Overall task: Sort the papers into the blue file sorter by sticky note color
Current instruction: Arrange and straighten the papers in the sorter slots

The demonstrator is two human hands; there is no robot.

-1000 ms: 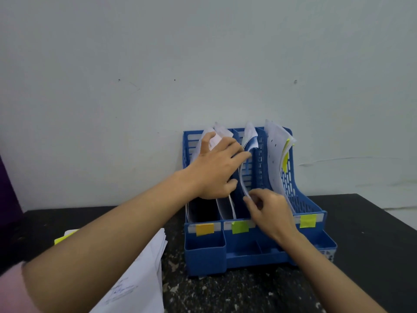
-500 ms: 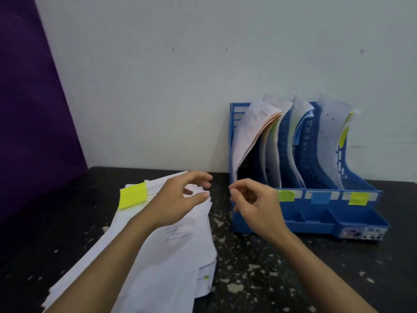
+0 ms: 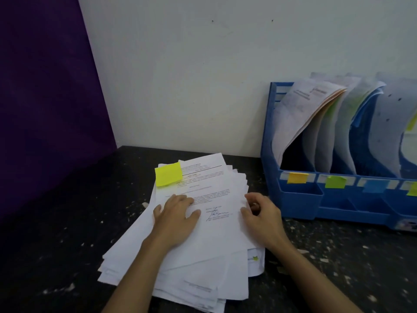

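A loose stack of white papers lies on the black table, fanned out. Its top sheet carries a yellow sticky note at the upper left corner. My left hand rests flat on the top sheet, fingers spread. My right hand curls at the stack's right edge, fingertips touching the paper edges. The blue file sorter stands to the right against the wall, papers leaning in its slots. Its front shows an orange tag, a green tag, a blue tag and a yellow-green tag.
The black speckled table carries the stack and sorter. A purple panel rises on the left and a white wall stands behind. One sheet low in the stack shows a small green mark.
My hands left the sorter's slots and my view swung left. Both hands dropped onto the paper stack, the left now flat on the top sheet, the right at its edge.
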